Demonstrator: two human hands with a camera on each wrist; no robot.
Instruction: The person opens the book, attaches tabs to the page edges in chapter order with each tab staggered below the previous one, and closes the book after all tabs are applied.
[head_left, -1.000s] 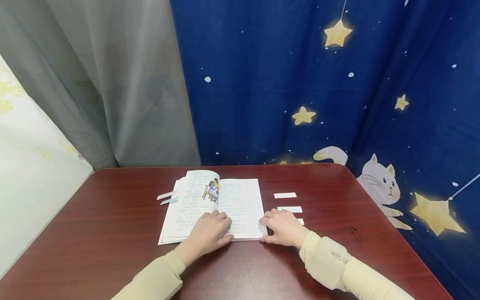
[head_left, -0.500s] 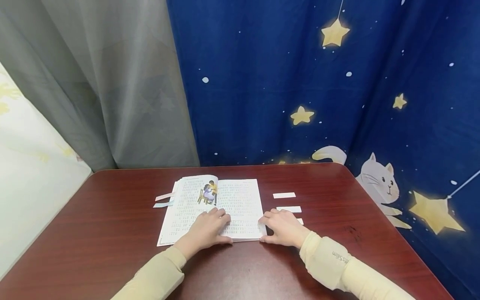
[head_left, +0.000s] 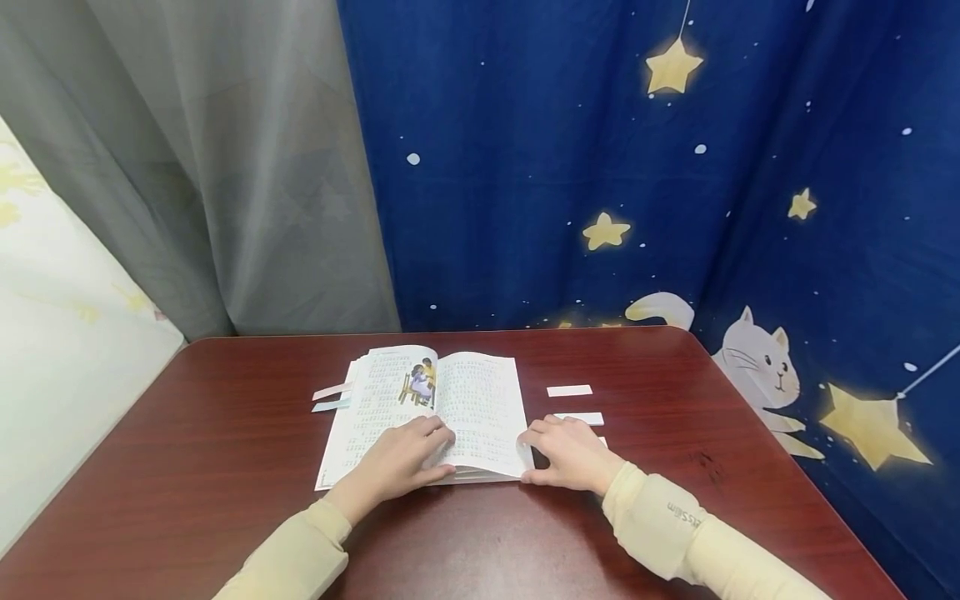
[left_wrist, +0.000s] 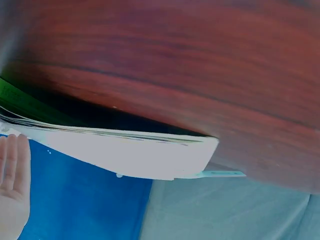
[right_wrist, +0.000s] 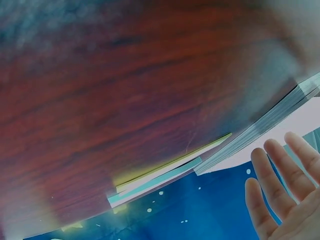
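An open book [head_left: 480,392] lies on the table, its left page printed with text and a picture of two figures. My left hand [head_left: 397,454] rests on the lower part by the spine, fingers extended over the pages. At the right edge, my right hand [head_left: 566,454] touches the book's lower corner with fingertips and thumb. The right wrist view shows that hand's fingers [right_wrist: 282,182] fairly straight, close to the page block [right_wrist: 260,127]. A pink strip [head_left: 332,391] and a light blue strip [head_left: 330,406] stick out from the left pages.
Right of the book lie a white strip [head_left: 569,390] and a second strip [head_left: 585,419]; a third is mostly hidden behind my right hand. The brown table [head_left: 225,433] ends at a grey curtain [head_left: 300,208] and a blue starry curtain [head_left: 525,167].
My left hand has shifted slightly left. The right-hand pages, flat before, now bulge upward near the spine. The raised left pages have settled lower than a second ago. My right hand stays in place.
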